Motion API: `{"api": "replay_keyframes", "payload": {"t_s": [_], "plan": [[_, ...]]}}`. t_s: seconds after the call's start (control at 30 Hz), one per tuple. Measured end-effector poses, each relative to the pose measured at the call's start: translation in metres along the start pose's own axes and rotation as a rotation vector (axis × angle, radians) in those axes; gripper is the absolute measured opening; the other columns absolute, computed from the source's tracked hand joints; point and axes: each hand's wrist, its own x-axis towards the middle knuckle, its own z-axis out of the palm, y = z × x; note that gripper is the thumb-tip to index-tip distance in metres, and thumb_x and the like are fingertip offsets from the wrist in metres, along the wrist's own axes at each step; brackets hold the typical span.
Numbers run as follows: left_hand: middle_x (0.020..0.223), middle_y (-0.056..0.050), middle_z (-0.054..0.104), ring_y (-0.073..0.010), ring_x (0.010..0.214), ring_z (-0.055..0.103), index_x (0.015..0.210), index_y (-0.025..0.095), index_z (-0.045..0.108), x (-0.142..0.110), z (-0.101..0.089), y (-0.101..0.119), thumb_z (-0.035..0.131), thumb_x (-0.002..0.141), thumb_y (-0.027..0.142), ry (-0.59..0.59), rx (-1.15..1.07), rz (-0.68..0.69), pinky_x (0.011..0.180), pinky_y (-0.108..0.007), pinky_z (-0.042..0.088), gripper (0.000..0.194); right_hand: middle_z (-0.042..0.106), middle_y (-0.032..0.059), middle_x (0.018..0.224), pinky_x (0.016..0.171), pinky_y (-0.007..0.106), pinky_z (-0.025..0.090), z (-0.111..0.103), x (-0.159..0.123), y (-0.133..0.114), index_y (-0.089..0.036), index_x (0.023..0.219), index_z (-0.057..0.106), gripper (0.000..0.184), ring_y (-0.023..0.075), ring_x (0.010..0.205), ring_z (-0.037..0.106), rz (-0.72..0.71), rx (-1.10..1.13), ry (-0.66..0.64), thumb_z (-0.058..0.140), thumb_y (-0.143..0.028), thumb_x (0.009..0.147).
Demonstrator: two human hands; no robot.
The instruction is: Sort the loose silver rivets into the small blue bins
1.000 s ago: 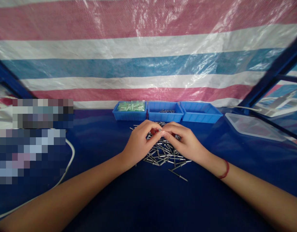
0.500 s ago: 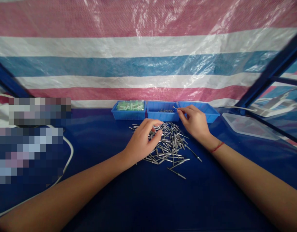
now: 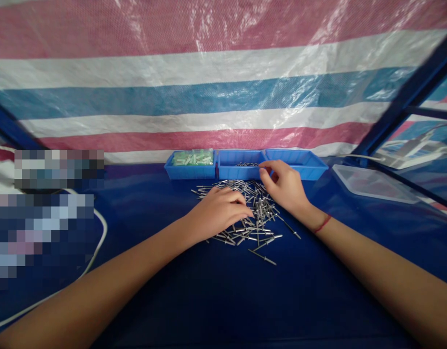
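A loose pile of silver blind rivets (image 3: 262, 206) lies on the dark blue table. My left hand (image 3: 219, 213) is palm down over the pile's left side, its thumb and forefinger a little apart at the rivets, and no rivet shows in its grip. At the front right corner of the middle blue bin (image 3: 241, 172) is my right hand (image 3: 283, 186). Its thumb and forefinger are bent with a small gap at the tips, and no rivet is visible between them. Some rivets lie inside that middle bin.
The left blue bin (image 3: 190, 170) holds pale green pieces. A third blue bin (image 3: 307, 167) stands to the right, partly behind my right hand. A clear plastic lid (image 3: 372, 184) lies at the right, and a white cable (image 3: 104, 228) curves along the left.
The rivet that was in my right fingers over the middle bin is out of sight. My left hand has turned and lowered, its fingers moving right and nearer over the pile. The view shifted slightly.
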Motion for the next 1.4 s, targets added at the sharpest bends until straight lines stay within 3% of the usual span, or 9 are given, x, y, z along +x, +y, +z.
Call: {"api": "replay_keyframes", "payload": {"t_s": [0.37, 0.53, 0.73, 0.83, 0.93, 1.1, 1.23, 1.4], "plan": [[0.093, 0.001, 0.065, -0.0164, 0.088, 0.057, 0.094, 0.029, 0.069, 0.007, -0.010, 0.007, 0.063, 0.084, 0.027, -0.093, 0.166, 0.098, 0.077, -0.030, 0.031, 0.012, 0.066, 0.0050, 0.079, 0.063, 0.031, 0.046, 0.009, -0.007, -0.006, -0.017, 0.095, 0.065, 0.020, 0.0163, 0.061, 0.056, 0.080, 0.084, -0.062, 0.049, -0.022, 0.083], [0.087, 0.001, 0.066, -0.0174, 0.082, 0.056, 0.084, 0.024, 0.069, 0.012, -0.013, 0.015, 0.059, 0.085, 0.016, -0.127, 0.328, 0.204, 0.074, -0.032, 0.032, 0.013, 0.067, 0.0057, 0.083, 0.065, 0.031, 0.046, 0.010, -0.008, -0.007, -0.016, 0.095, 0.064, 0.020, 0.0165, 0.064, 0.058, 0.080, 0.102, -0.088, 0.050, -0.019, 0.081], [0.084, -0.001, 0.064, -0.0172, 0.080, 0.055, 0.077, 0.020, 0.064, 0.012, -0.012, 0.019, 0.055, 0.086, 0.012, -0.083, 0.370, 0.255, 0.074, -0.033, 0.033, 0.015, 0.066, 0.0054, 0.080, 0.064, 0.031, 0.046, 0.010, -0.008, -0.008, -0.016, 0.095, 0.064, 0.021, 0.0167, 0.065, 0.058, 0.064, 0.112, -0.087, 0.049, -0.019, 0.081], [0.095, -0.001, 0.064, -0.0186, 0.094, 0.055, 0.081, 0.020, 0.062, 0.010, -0.008, 0.015, 0.054, 0.088, 0.016, -0.010, 0.290, 0.196, 0.082, -0.034, 0.033, 0.012, 0.066, 0.0047, 0.079, 0.063, 0.030, 0.046, 0.008, -0.007, -0.008, -0.016, 0.094, 0.064, 0.020, 0.0159, 0.063, 0.057, 0.061, 0.124, -0.080, 0.049, -0.019, 0.081], [0.106, -0.002, 0.064, -0.0204, 0.106, 0.053, 0.087, 0.020, 0.061, 0.007, -0.005, 0.008, 0.051, 0.091, 0.023, 0.125, 0.167, 0.047, 0.087, -0.035, 0.033, 0.011, 0.065, 0.0037, 0.077, 0.060, 0.029, 0.045, 0.004, -0.007, -0.010, -0.017, 0.091, 0.065, 0.017, 0.0149, 0.061, 0.056, 0.031, 0.158, -0.079, 0.050, -0.020, 0.083], [0.092, 0.001, 0.069, -0.0148, 0.088, 0.062, 0.091, 0.019, 0.056, 0.001, -0.003, -0.005, 0.048, 0.092, 0.022, 0.241, -0.010, -0.165, 0.084, -0.033, 0.034, 0.009, 0.060, 0.0025, 0.072, 0.056, 0.026, 0.043, -0.006, -0.011, -0.025, -0.016, 0.086, 0.064, 0.018, 0.0123, 0.060, 0.053, -0.073, 0.286, -0.219, 0.052, -0.030, 0.086], [0.085, 0.003, 0.070, -0.0139, 0.076, 0.062, 0.090, 0.020, 0.056, -0.002, 0.002, -0.008, 0.049, 0.092, 0.022, 0.298, -0.024, -0.200, 0.082, -0.033, 0.035, 0.008, 0.058, 0.0018, 0.073, 0.057, 0.025, 0.043, -0.007, -0.015, -0.038, -0.017, 0.086, 0.062, 0.017, 0.0113, 0.062, 0.052, -0.154, 0.353, -0.307, 0.053, -0.031, 0.086], [0.087, 0.001, 0.069, -0.0144, 0.081, 0.063, 0.090, 0.020, 0.057, -0.003, 0.008, -0.005, 0.052, 0.090, 0.021, 0.353, -0.102, -0.243, 0.079, -0.031, 0.039, 0.005, 0.059, 0.0017, 0.073, 0.059, 0.025, 0.042, -0.006, -0.016, -0.041, -0.017, 0.082, 0.061, 0.014, 0.0116, 0.064, 0.052, -0.162, 0.346, -0.305, 0.051, -0.025, 0.087]]}}
